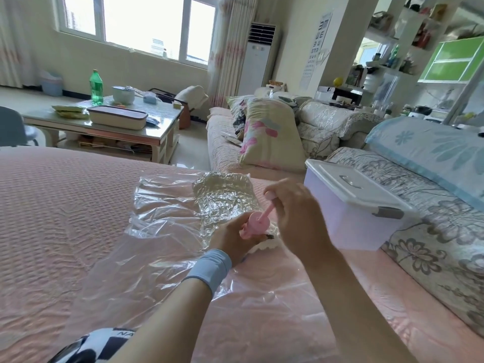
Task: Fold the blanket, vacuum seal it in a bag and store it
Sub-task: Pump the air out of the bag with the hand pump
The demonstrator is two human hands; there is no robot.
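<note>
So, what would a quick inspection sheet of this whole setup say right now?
Surface: pink quilted bedspread, with the bag spread out on it.
Job's things: clear vacuum bag holding the crumpled, compressed blanket; pink hand pump set on the bag; storage box to the right, lid on.
Clutter: coffee table with a green bottle and containers.
Hands: left hand grips the pump barrel; right hand grips the plunger handle.
Cables: nothing seen.
Surroundings: sofa with a floral pillow, standing air conditioner, windows, shelves.
</note>
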